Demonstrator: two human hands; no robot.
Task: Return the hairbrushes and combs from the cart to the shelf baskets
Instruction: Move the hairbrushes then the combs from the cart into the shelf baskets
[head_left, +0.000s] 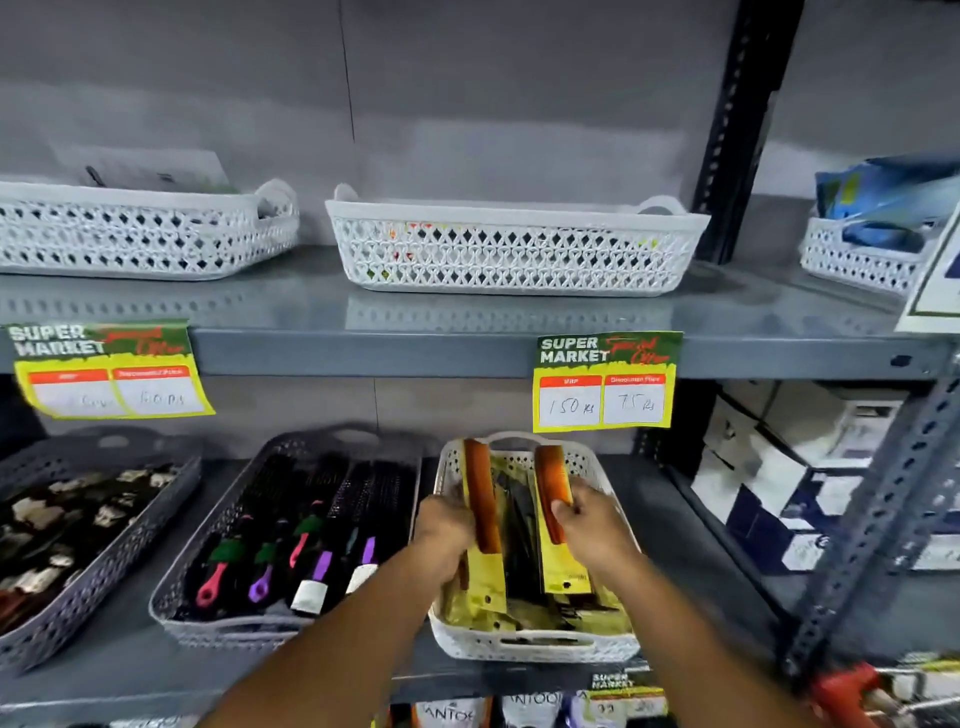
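At lower centre of the frame, our left hand (441, 530) and right hand (587, 525) are each clamped on a packaged orange comb (480, 493), second comb (553, 488), lowering them lengthwise into the white basket (535, 647) so they lie with the others.

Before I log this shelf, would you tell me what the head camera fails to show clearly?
- Cart: cut off by the frame's bottom right corner, blurred.
- Left price tag: handwritten figures too blurred to read.
- Upper middle basket: contents hidden behind its wall.
- Left hand and right hand: fingers partly hidden behind the packaged combs.
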